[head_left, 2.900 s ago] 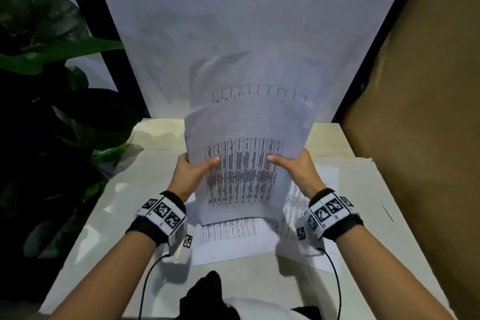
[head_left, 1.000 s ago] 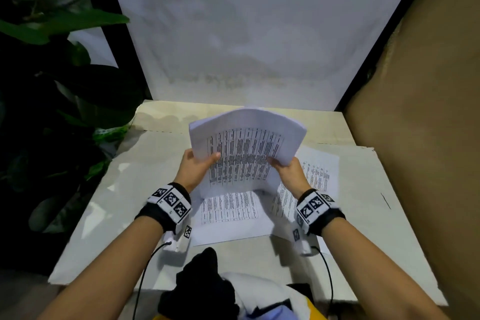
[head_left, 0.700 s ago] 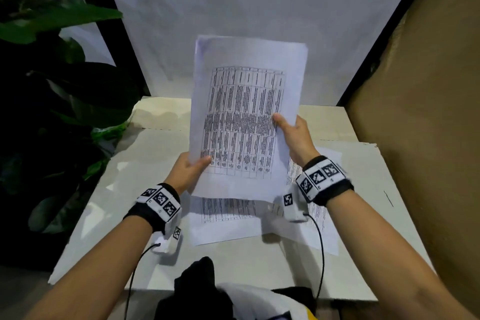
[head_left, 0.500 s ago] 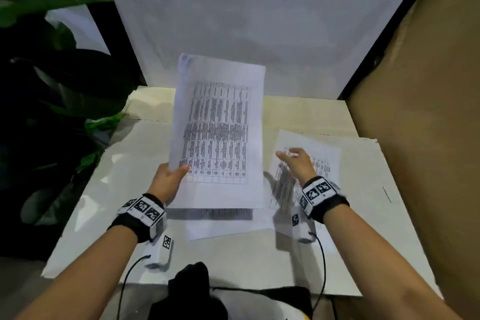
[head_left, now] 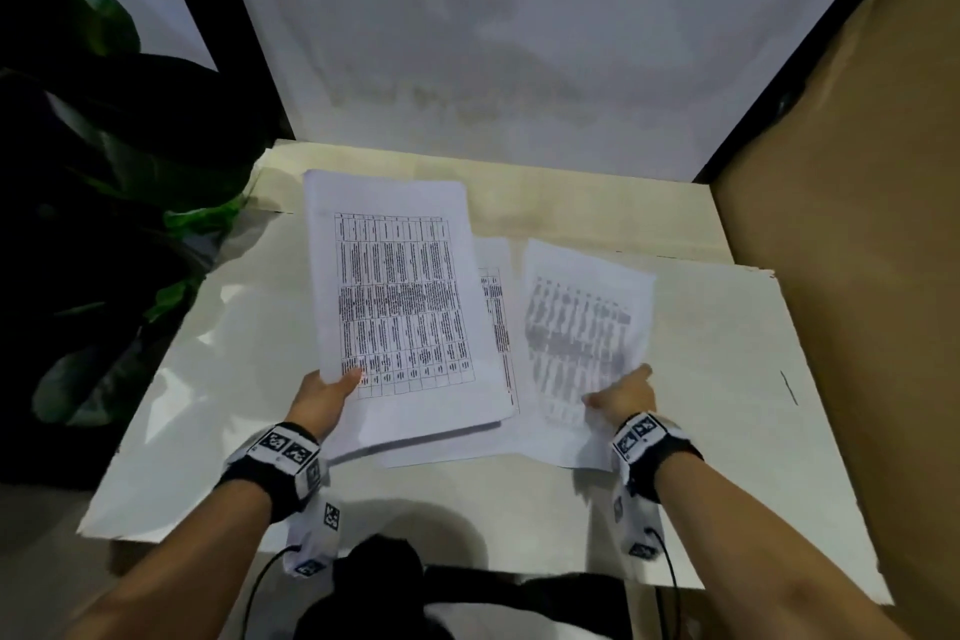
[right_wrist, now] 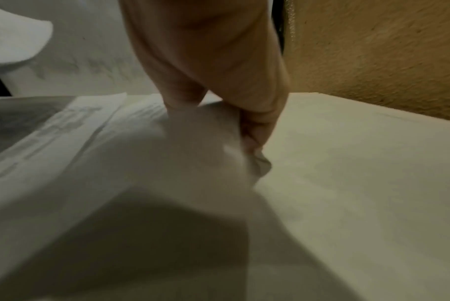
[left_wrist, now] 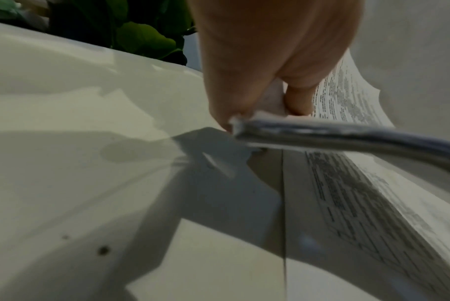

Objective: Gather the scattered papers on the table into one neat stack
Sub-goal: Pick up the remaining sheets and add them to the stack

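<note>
- Looking down from my head, my left hand [head_left: 324, 398] pinched the near left corner of a thick bundle of white printed sheets [head_left: 400, 307], thumb on top, above the pale white table [head_left: 727, 379]. My right hand [head_left: 621, 395] gripped the near edge of a single blurred printed sheet [head_left: 582, 338]; another sheet [head_left: 498, 322] lay between.
- Left wrist view: my fingers [left_wrist: 244, 85] clamped the bundle's [left_wrist: 347, 134] corner.
- Right wrist view: my fingers [right_wrist: 257, 130] curled round the crumpled sheet [right_wrist: 182, 154].
</note>
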